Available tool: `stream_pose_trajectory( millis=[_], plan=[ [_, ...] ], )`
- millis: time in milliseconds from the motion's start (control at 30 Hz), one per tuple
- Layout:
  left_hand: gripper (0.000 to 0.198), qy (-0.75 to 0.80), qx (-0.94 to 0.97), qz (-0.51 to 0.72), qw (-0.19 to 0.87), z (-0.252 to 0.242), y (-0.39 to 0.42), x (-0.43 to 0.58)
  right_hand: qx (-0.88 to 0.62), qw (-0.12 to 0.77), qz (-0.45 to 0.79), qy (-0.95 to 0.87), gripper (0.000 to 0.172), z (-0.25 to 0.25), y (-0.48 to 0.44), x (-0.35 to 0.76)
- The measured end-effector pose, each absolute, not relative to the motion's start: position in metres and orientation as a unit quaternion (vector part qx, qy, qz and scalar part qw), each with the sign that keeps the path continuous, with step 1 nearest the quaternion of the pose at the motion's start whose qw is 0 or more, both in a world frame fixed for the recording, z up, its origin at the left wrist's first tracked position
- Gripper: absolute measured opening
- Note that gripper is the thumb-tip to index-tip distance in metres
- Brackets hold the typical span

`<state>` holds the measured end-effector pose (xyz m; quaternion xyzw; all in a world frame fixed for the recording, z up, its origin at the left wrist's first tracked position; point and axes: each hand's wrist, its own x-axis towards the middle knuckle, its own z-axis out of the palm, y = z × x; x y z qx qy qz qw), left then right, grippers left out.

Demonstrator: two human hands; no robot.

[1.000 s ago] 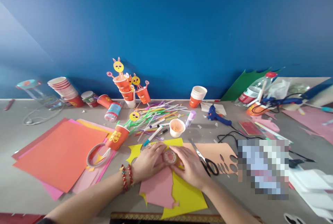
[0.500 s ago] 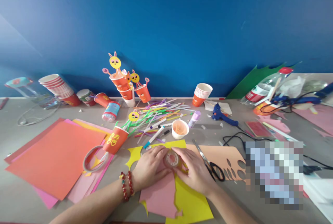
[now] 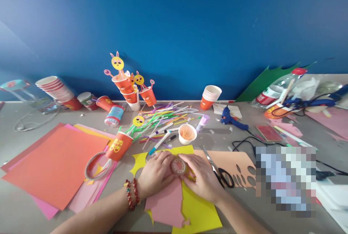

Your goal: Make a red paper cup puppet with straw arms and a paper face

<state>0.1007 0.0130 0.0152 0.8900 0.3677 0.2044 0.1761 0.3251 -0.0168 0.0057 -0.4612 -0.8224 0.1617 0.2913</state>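
Both my hands hold a small clear round roll, which looks like a tape roll (image 3: 178, 166), flat on a pink paper sheet (image 3: 165, 205). My left hand (image 3: 156, 172), with red bead bracelets at the wrist, curls its fingers against the roll's left side. On the other side, the fingers of my right hand (image 3: 202, 178) press against it. Yellow paper (image 3: 202, 210) with cut-out holes lies beneath the pink sheet. Close to my right hand, scissors (image 3: 217, 167) rest on peach paper (image 3: 240, 159) with round and leaf-shaped holes.
Beyond my hands stand a white cup (image 3: 187, 134) of paper pieces, a glue stick (image 3: 202, 123), markers (image 3: 160, 142) and scattered straws (image 3: 168, 118). A blue glue gun (image 3: 232, 119) lies right. Orange sheets (image 3: 59, 165), a tape ring (image 3: 87, 170) and a decorated red cup (image 3: 119, 146) are left.
The whole view has shifted slightly, so that things appear a little further left and up. My hands keep the same hold on the roll.
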Motion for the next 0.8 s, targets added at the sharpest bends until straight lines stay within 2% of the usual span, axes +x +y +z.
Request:
stream_pose_trajectory(
  millis=[600, 800],
  plan=[
    [0.043, 0.368, 0.888, 0.202, 0.187, 0.0160, 0.0134, 0.1002, -0.460, 0.284, 0.177, -0.822, 0.055, 0.0075, -0.0150, 0.3250],
    [0.053, 0.369, 0.889, 0.203, 0.177, 0.0162, 0.0123, 0.1019, -0.459, 0.288, 0.180, -0.821, 0.059, 0.0046, -0.0143, 0.3255]
  ],
)
